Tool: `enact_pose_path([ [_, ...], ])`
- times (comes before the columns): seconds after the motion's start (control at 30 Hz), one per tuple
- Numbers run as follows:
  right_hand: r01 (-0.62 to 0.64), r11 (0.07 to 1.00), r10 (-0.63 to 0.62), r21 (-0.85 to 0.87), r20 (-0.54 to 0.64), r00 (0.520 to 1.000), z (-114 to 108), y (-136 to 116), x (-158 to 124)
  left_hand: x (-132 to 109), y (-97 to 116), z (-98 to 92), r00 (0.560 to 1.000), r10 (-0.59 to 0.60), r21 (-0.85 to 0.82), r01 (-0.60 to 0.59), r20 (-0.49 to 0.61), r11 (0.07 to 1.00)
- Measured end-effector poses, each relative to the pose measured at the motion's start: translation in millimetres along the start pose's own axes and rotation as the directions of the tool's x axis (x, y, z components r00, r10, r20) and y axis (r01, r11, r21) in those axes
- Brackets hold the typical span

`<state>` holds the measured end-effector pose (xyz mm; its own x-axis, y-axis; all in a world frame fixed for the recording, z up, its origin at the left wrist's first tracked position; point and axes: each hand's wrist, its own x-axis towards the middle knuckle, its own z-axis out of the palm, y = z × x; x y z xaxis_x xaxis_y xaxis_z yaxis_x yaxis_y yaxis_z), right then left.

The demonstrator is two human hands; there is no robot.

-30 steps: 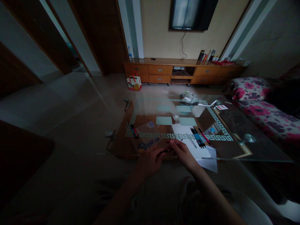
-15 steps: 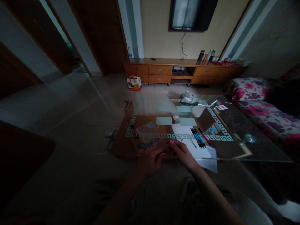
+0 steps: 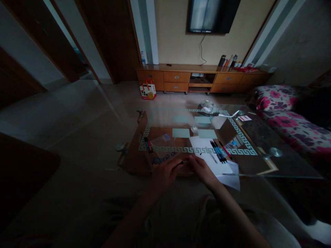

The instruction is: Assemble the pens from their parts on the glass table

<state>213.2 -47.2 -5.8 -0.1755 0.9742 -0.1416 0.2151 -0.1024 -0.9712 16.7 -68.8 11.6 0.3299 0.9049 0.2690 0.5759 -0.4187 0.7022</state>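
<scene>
Over the front edge of the glass table (image 3: 160, 117), my left hand (image 3: 165, 171) is closed on a thin dark pen (image 3: 180, 163). Fingers of my right hand (image 3: 200, 168) pinch the same pen at its far end, and its tip is hidden by them. Beyond my right hand, several blue and black pens (image 3: 218, 151) lie side by side on white paper (image 3: 204, 144), with a red pen (image 3: 226, 150) at their right. A smaller group of dark and red pens (image 3: 148, 145) lies beyond my left hand, beside a clear plastic bag (image 3: 160, 141).
A crumpled plastic bag (image 3: 209, 108) and a red-and-white card (image 3: 244, 118) are on the table's far side. A wooden TV cabinet (image 3: 177, 76) stands behind, with a carton bag (image 3: 148, 91) on the floor before it. A flowered sofa (image 3: 297, 127) is at the right.
My left hand and the pen have risen slightly and come closer to my right hand. My right fingers have closed further around the pen's end. The things on the table have stayed put.
</scene>
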Motion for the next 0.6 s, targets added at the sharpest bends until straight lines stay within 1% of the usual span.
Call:
enact_pose_path([
  [0.1, -0.004, 0.975, 0.008, -0.223, 0.014, 1.000, -0.5, 7.2, -0.8, -0.5, 0.2, -0.5, 1.000, -0.017, 0.037, 0.017, -0.023, 0.999],
  [0.17, 0.003, 0.931, -0.010, -0.364, -0.016, 1.000, -1.6, 8.7, -2.2, -0.7, 0.7, -1.4, 1.000, -0.018, 0.046, 0.019, -0.015, 0.999],
  [0.23, -0.001, 0.887, -0.038, -0.461, -0.073, 0.997, -3.5, 7.9, -3.5, -1.1, 1.0, -2.5, 1.000, -0.015, 0.053, 0.015, -0.001, 0.998],
  [0.37, -0.018, 0.808, -0.115, -0.588, -0.189, 0.975, -8.0, 6.7, -4.5, -1.8, 1.0, -3.1, 1.000, -0.021, 0.060, 0.020, 0.015, 0.998],
  [0.43, -0.040, 0.757, -0.154, -0.652, -0.238, 0.959, -9.5, 8.5, -5.1, -1.4, 0.9, -2.1, 1.000, -0.029, 0.042, 0.028, 0.005, 0.999],
  [0.5, -0.075, 0.704, -0.167, -0.706, -0.267, 0.949, -9.9, 11.8, -6.4, -0.3, 0.4, -0.6, 0.999, -0.039, 0.010, 0.039, -0.028, 0.999],
  [0.6, -0.121, 0.640, -0.153, -0.758, -0.280, 0.948, -9.3, 17.3, -8.4, 1.9, -1.1, 1.8, 0.996, -0.049, -0.047, 0.046, -0.077, 0.998],
])
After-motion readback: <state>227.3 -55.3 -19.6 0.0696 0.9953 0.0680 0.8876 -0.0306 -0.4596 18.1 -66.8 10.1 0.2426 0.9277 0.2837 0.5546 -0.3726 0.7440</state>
